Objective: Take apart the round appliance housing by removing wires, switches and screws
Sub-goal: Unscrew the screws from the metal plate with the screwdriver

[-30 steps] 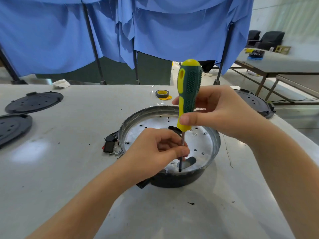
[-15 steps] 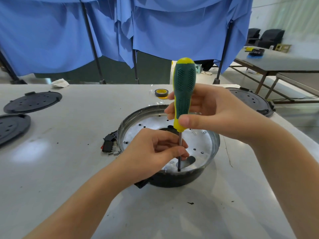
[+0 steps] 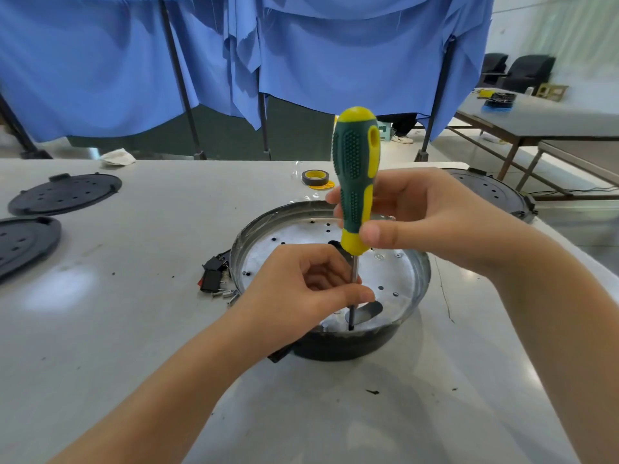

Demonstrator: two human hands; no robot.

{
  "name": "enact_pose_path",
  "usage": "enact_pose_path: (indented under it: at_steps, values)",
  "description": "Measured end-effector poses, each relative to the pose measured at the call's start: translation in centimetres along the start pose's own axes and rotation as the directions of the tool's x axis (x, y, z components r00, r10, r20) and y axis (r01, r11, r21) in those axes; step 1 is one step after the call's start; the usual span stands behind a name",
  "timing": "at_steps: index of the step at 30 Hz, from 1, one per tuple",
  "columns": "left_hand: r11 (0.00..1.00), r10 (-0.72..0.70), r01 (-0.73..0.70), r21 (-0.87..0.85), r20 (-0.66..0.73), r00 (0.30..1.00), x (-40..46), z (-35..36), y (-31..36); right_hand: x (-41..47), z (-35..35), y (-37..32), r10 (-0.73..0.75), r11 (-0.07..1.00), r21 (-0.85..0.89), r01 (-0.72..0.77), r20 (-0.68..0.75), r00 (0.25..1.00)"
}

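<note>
The round housing (image 3: 330, 262) sits open side up at the middle of the grey table (image 3: 134, 329), switches (image 3: 212, 274) and loose screws (image 3: 225, 294) just beside its left rim. The right hand (image 3: 432, 217) grasps the screwdriver (image 3: 355, 182) by its handle; the left hand (image 3: 301, 289) pinches the shaft near the tip. A tilted shaft could likely cam out, stripping the screw or jabbing the left fingertips.

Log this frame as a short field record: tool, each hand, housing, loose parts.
tool: screwdriver, upright, tip down inside housing
right hand: grips the handle
left hand: pinches the shaft
housing: round, on table, open side up
loose parts: switches and screws left of housing
also: tape roll behind
</note>
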State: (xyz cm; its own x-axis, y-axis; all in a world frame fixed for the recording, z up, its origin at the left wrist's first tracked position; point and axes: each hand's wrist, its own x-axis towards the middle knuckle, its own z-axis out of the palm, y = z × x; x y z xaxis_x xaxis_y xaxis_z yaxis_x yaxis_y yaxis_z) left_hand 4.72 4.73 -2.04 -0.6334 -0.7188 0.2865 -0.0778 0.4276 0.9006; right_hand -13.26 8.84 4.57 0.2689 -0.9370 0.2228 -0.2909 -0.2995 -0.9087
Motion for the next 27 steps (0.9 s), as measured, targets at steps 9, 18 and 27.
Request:
enact_pose_path:
  at_steps: [9,18,27]
  values:
    - [0.994,-0.032,0.044,-0.097,0.119,0.992,0.03,-0.31,-0.28,-0.28,-0.84,0.12,-0.030,0.999,0.015,0.031,-0.017,0.999]
    - [1.000,0.006,-0.006,-0.013,0.045,0.999,0.05,-0.15,-0.21,-0.36,-0.87,0.06,0.029,0.999,0.014,-0.031,0.099,0.995]
    - [0.998,0.031,-0.034,0.045,0.075,0.997,-0.04,-0.06,-0.36,-0.13,-0.54,0.22,-0.027,1.000,-0.016,0.026,-0.045,0.999]
